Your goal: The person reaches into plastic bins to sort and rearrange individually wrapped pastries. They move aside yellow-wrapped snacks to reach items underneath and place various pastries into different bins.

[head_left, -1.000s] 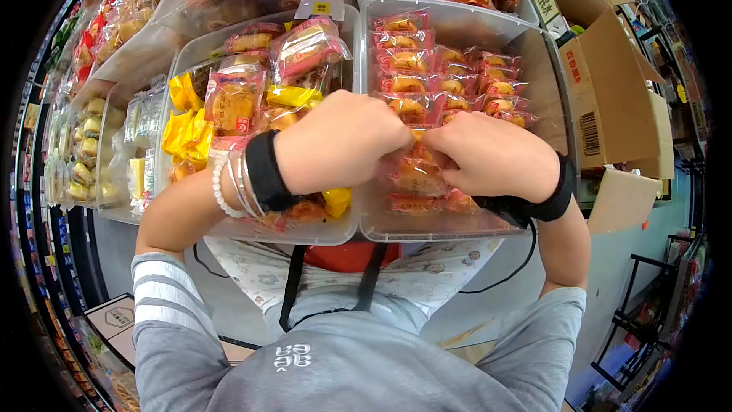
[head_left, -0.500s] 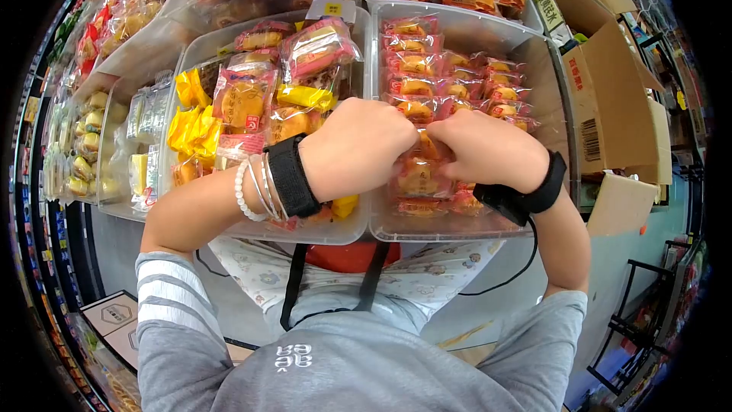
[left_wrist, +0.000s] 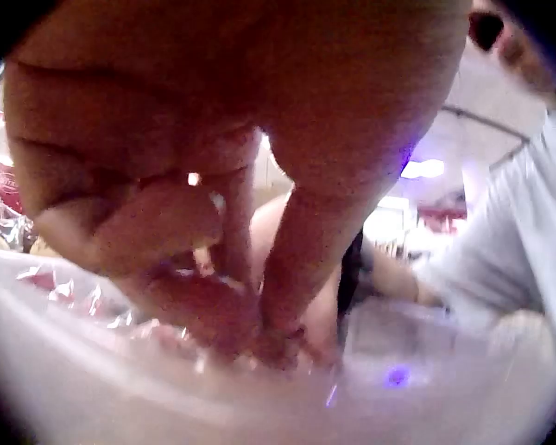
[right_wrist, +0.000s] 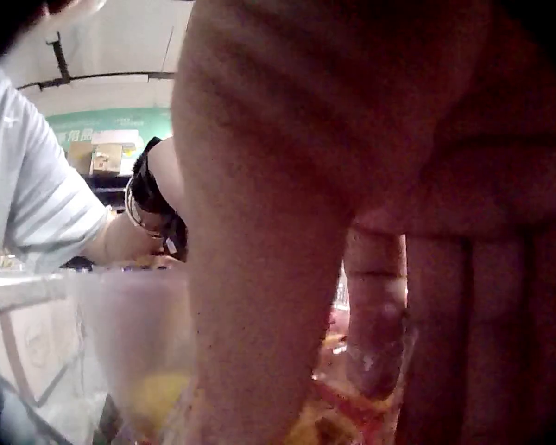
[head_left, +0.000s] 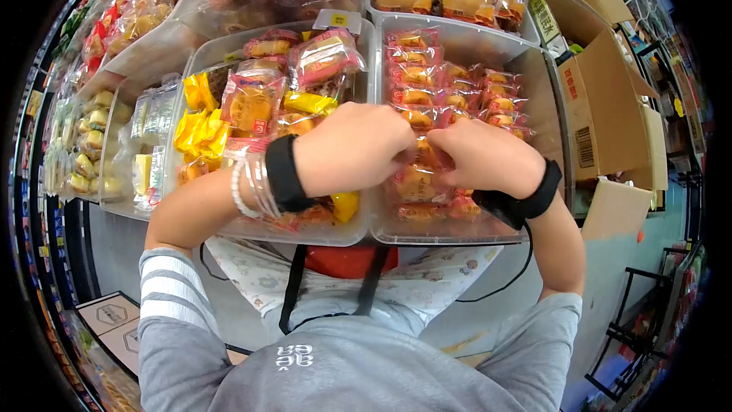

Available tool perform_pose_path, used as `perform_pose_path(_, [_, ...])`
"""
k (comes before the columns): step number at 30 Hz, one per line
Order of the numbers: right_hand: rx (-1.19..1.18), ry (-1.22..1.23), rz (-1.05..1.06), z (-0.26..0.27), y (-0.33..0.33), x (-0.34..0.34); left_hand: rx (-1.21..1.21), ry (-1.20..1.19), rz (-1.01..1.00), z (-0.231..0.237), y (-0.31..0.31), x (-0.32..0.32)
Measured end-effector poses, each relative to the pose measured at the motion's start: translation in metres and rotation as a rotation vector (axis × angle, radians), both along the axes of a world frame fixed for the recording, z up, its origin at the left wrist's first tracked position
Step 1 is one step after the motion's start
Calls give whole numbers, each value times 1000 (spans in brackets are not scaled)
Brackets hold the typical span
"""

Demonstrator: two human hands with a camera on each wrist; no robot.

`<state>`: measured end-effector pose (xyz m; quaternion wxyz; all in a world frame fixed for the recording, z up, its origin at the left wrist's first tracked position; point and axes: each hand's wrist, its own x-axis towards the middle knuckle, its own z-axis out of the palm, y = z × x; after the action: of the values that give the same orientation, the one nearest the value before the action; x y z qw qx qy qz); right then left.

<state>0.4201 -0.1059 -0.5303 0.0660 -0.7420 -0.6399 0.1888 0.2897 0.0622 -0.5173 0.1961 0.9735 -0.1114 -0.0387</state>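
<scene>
Within a clear bin [head_left: 543, 88] of wrapped pastries [head_left: 416, 98], left hand [head_left: 354, 146] and right hand [head_left: 494, 157] pinch a packet [head_left: 425, 155] between curled fingers [left_wrist: 162, 227].

Left hand [head_left: 352, 146] and right hand [head_left: 492, 156] close together, backs uppermost, fingers directed downward; left forearm [head_left: 200, 204] and right forearm [head_left: 560, 248] converging.

grey shirt [head_left: 366, 366], black wrist straps [head_left: 286, 173]

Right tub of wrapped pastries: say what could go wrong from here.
The left hand and right hand are close together at a wrapped pastry; squeezing might crush it or split its clear wrapper. Tightly packed rows sit just beyond, so a bump could disturb them. The bracelets over the left tub might snag its packets.
</scene>
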Motion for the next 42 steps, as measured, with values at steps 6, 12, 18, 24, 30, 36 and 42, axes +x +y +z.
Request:
perform_pose_path(6, [348,69,-46,32,2,-2,-234,-220,135,80,33,-23])
perform_pose_path(12, [412,189,-238,33,13,-7,-141,149,-117,37,89,-45])
perform_pose_path(18, [459,283,-284,20,21,-6,-292,305,-256,15,104,-43])
perform_pose_path(24, [443,285,-289,16,24,-5,-476,64,-303,24,113,-44])
perform_pose_path(30, [488,649,-151,14,21,-9,-791,56,89,28,98,-49])
perform_pose_path(36, [574,788,-104,18,25,-22,-962,39,70,18,84,-47])
perform_pose_path(42, [311,1339,-155,11,27,-39,-615,-210,-9,29,65,-49])
